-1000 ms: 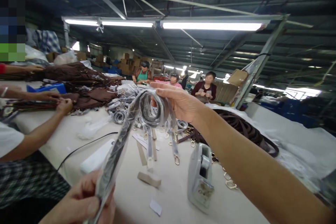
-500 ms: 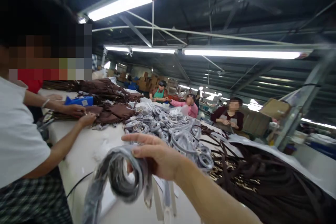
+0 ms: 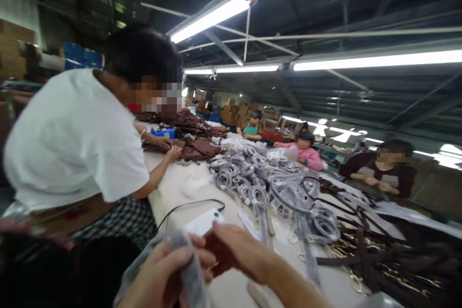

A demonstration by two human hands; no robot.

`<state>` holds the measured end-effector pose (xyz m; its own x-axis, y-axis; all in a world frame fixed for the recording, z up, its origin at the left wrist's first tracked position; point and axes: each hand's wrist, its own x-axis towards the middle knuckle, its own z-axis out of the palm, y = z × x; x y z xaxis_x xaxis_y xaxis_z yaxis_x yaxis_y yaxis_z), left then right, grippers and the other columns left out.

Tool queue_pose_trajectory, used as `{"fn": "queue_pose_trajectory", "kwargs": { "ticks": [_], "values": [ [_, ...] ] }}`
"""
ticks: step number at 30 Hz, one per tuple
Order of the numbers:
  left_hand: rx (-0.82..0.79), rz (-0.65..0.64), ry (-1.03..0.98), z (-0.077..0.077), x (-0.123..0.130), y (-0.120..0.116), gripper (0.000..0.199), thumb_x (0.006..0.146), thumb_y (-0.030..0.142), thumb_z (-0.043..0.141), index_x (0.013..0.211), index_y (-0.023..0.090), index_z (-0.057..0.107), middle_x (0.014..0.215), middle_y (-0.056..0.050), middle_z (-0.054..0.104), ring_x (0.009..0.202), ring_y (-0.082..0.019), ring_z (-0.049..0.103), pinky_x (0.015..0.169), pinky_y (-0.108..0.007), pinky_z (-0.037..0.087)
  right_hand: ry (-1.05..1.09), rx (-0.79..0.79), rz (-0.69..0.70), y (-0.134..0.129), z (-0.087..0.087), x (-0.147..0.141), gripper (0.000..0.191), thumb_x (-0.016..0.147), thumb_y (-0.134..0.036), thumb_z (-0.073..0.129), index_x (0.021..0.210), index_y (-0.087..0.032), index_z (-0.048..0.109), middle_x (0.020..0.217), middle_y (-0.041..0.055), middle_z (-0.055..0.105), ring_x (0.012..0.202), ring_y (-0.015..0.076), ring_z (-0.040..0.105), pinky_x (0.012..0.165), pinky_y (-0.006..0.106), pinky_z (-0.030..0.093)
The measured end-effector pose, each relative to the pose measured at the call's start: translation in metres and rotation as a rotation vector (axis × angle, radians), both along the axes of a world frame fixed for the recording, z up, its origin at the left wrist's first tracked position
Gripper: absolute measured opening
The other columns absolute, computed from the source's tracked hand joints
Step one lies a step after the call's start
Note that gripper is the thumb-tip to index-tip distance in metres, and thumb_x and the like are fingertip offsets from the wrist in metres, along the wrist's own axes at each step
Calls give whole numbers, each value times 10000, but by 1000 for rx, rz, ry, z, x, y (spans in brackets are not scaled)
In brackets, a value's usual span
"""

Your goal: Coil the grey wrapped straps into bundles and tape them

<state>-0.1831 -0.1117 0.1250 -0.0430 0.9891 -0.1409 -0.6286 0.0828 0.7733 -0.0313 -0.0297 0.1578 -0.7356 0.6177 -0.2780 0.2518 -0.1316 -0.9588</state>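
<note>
A grey-looking rolled strap in clear plastic is at the bottom centre. My left hand wraps round it, thumb on the near side, and hides part of the roll. Close by on the right, my right hand is cupped with its fingers stretched out toward the roll. Nothing shows in it, though its fingertips are partly blurred. Beyond both hands lies a heap of similar coiled straps in plastic, some with metal rings.
Brown straps with gold-coloured hooks lie on the right of the white table. Left, a co-worker in a white shirt handles brown pieces beside a blue object. A black cord crosses the table. More people sit opposite.
The rolled strap has passed from my right hand to my left and come lower and nearer. My right hand has let go. The view has swung left, showing more of the co-worker.
</note>
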Motion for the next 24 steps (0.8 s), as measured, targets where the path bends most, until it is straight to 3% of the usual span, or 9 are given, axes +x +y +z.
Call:
{"fn": "queue_pose_trajectory", "kwargs": {
  "ticks": [1, 4, 9, 11, 14, 16, 19, 21, 24],
  "values": [
    [1, 57, 10, -1, 0, 2, 172, 840, 177, 628, 997, 110, 605, 816, -101, 721, 624, -185, 676, 427, -209, 463, 42, -9, 3, -2, 7, 9, 774, 773, -800, 455, 1000, -99, 692, 932, 138, 712, 817, 222, 669, 812, 389, 481],
    [-62, 87, 10, -6, 5, 16, 155, 872, 93, 517, 1016, 82, 574, 894, -157, 743, 714, -193, 721, 420, -172, 464, 54, -41, -1, -10, 16, 29, 800, 802, -799, 425, 1168, -116, 625, 1010, 155, 711, 885, 230, 667, 858, 400, 458],
    [-109, 52, 25, -10, 16, 32, 168, 884, 72, 493, 1040, 80, 555, 1008, -186, 742, 750, -192, 741, 441, -175, 516, 25, 40, -89, -31, -12, 35, 634, 778, -694, 612, 1130, -167, 592, 953, 82, 700, 762, 178, 668, 759, 343, 505],
    [-107, 49, 39, -12, 17, 35, 160, 881, 75, 498, 1026, 85, 564, 1030, -188, 739, 781, -198, 744, 446, -177, 527, 32, -70, -86, -30, -27, 37, 612, 746, -672, 663, 1065, -159, 564, 883, 76, 707, 639, 167, 668, 637, 326, 536],
    [-116, 22, 46, -17, 15, 39, 150, 859, 76, 512, 992, 90, 579, 1038, -192, 738, 834, -208, 741, 434, -168, 520, 53, -319, -97, -23, -44, 40, 626, 811, -712, 536, 1030, -126, 535, 697, 62, 693, 395, 130, 572, 406, 254, 465],
    [-129, -16, 37, -23, 15, 41, 156, 829, 82, 531, 976, 93, 582, 1032, -194, 739, 847, -217, 740, 435, -173, 517, 53, -444, -96, -19, -52, 40, 655, 866, -723, 417, 1039, -105, 549, 617, 42, 663, 353, 121, 544, 378, 233, 441],
    [-139, -70, 45, -29, 19, 42, 200, 768, 133, 589, 965, 100, 583, 1021, -188, 741, 783, -223, 739, 404, -182, 481, 50, -604, -62, -20, -60, 34, 717, 841, -779, 356, 992, -111, 570, 628, 41, 644, 453, 147, 606, 455, 270, 501],
    [-129, -85, 91, -31, 23, 41, 251, 725, 181, 637, 958, 102, 589, 1018, -186, 742, 749, -223, 736, 376, -171, 419, 62, -509, -82, -22, -65, 30, 666, 794, -752, 491, 1001, -123, 567, 753, 61, 665, 570, 161, 644, 530, 292, 522],
    [-109, -50, 164, -34, 26, 39, 303, 690, 242, 688, 944, 102, 603, 994, -182, 748, 773, -229, 737, 387, -150, 331, -27, 80, -83, -25, -68, 28, 544, 744, -539, 728, 1122, -185, 561, 948, 61, 674, 793, 221, 678, 654, 321, 531]
  ]
}}
